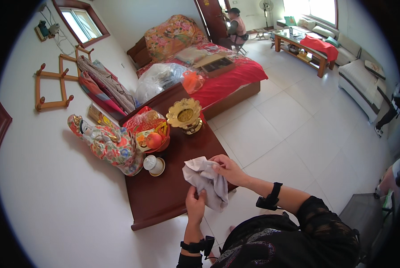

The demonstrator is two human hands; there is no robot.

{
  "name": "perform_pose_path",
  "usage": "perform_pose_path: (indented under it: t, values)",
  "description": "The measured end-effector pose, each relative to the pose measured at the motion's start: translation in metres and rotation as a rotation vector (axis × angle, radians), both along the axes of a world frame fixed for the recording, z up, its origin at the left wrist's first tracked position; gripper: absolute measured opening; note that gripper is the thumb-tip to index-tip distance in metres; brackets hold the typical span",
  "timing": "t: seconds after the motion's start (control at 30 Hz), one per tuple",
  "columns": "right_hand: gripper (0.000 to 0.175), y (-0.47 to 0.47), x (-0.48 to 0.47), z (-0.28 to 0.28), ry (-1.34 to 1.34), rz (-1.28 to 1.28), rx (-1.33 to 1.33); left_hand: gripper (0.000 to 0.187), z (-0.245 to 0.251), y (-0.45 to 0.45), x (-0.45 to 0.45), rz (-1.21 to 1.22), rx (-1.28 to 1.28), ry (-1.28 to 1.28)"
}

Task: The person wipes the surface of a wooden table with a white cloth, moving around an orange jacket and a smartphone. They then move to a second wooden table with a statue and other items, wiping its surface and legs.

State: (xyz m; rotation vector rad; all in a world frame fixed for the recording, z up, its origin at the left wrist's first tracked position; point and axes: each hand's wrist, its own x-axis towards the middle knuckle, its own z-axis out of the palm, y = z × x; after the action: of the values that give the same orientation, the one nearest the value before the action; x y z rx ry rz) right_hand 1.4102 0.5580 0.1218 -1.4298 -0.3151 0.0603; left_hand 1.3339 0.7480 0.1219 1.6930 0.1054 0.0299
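Observation:
A crumpled pale grey cloth [208, 186] hangs between my two hands, over the near edge of a dark red wooden table [153, 201]. My left hand [196, 204] grips its lower left part, while my right hand [228, 169] pinches its upper right edge. Left of the cloth, a white lidded porcelain cup [153, 164] stands on a small saucer. Behind the cup is a red bowl [163, 145] of fruit and packets. A painted porcelain figurine [107, 144] stands by the wall. Farther back on the table is a gold lotus-shaped dish [185, 115] on a foot.
Beyond the table is a bed [233, 80] with red bedding, plastic bags and an open cardboard box [216, 65]. A person [236, 28] sits by the door. A coffee table [304, 45] and sofa [357, 75] stand at the far right. Wooden wall hooks [62, 75] hold clothes.

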Motion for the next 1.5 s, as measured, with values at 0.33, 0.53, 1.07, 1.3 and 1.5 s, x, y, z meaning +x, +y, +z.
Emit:
perform_pose_path:
  t: [0.33, 0.53, 1.07, 1.3, 1.5]
  values:
    - [0.016, -0.023, -0.006, -0.007, -0.011, -0.049, -0.143, 0.033, 0.001, 0.073, -0.015, 0.482, -0.213, -0.194]
    - [0.080, -0.041, 0.007, 0.039, -0.208, -0.082, -0.483, 0.032, 0.005, 0.088, -0.028, 0.569, -0.307, -0.217]
    - [0.028, -0.041, 0.048, 0.086, -0.473, 0.105, -0.814, 0.028, -0.013, 0.099, -0.049, 0.552, -0.088, -0.238]
    - [0.043, 0.002, -0.011, 0.019, -0.356, 0.454, -0.869, 0.041, -0.021, 0.130, -0.072, 0.648, 0.542, 0.089]
    - [0.041, 0.016, -0.011, -0.006, -0.474, 0.462, -1.007, 0.055, -0.008, 0.105, -0.069, 0.835, 1.130, -0.285]
